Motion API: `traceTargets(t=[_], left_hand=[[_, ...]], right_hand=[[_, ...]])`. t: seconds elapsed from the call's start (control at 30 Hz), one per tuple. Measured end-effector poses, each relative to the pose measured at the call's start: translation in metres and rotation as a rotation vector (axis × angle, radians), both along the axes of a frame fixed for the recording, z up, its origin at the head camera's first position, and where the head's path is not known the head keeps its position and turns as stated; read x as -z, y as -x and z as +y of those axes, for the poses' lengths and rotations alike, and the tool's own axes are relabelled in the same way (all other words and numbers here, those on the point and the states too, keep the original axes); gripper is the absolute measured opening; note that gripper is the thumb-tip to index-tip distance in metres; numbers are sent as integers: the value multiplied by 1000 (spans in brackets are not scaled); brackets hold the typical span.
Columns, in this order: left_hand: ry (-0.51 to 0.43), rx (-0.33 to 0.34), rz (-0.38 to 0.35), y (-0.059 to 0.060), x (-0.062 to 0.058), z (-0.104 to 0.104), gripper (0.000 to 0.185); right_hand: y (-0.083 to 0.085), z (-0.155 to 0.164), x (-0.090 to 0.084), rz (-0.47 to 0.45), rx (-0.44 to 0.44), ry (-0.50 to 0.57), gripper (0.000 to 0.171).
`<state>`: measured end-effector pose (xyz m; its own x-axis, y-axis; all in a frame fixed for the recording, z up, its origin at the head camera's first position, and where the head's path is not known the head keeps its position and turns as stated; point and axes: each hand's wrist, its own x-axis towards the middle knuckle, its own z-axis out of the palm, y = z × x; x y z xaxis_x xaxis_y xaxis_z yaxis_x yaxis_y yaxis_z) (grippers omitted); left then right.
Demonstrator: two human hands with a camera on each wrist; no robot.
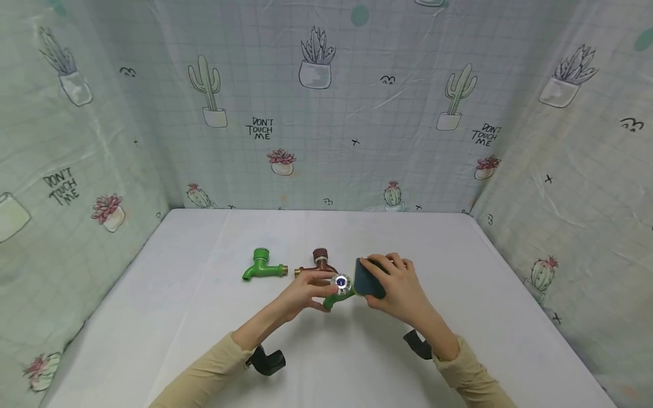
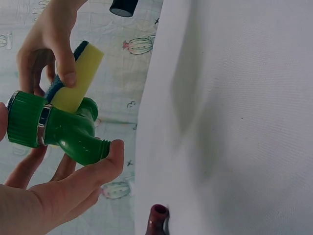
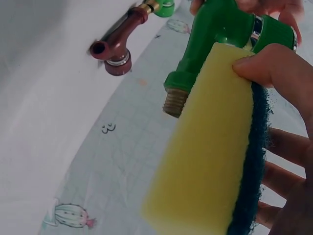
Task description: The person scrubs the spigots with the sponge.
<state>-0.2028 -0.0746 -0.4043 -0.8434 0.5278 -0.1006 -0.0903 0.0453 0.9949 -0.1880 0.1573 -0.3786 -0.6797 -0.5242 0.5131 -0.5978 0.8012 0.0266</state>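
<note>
My left hand holds a green plastic tap above the table, its thumb and fingers at the knob and spout ends. The tap's round knob with a chrome cap faces up toward the head camera. In my right hand is a sponge, yellow foam on one side and a dark blue scouring layer on the other. Its yellow side lies against the tap's body in the left wrist view. A brass threaded end of the tap shows beside the sponge in the right wrist view.
Behind my hands, another green tap lies on the white table, with a brown tap to its right, partly hidden by my left hand. Black wrist-worn pieces show near both sleeves. A cactus-print cloth surrounds the table.
</note>
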Motion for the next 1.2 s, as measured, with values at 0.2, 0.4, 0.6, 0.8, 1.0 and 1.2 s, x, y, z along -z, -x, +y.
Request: traceTargets(t=[0.2, 0.4, 0.6, 0.8, 1.0, 1.2], left_hand=[[-16, -14, -38, 3, 3, -4, 53], [-38, -99, -54, 6, 7, 2, 51], [-3, -273, -21, 2, 6, 15, 41], [-19, -273, -106, -5, -5, 20, 46], [-85, -223, -173, -3, -10, 22, 55], [-150, -223, -231, -3, -8, 21, 67]], right_hand=[[0, 3, 0, -75, -40, 87, 67], [0, 2, 1, -119, -138, 206, 67], [-2, -1, 8, -170, -153, 286, 65], [-7, -4, 14, -232, -154, 360, 65], [-11, -10, 16, -260, -167, 420, 66], [-14, -14, 15, -233, -170, 449, 68]])
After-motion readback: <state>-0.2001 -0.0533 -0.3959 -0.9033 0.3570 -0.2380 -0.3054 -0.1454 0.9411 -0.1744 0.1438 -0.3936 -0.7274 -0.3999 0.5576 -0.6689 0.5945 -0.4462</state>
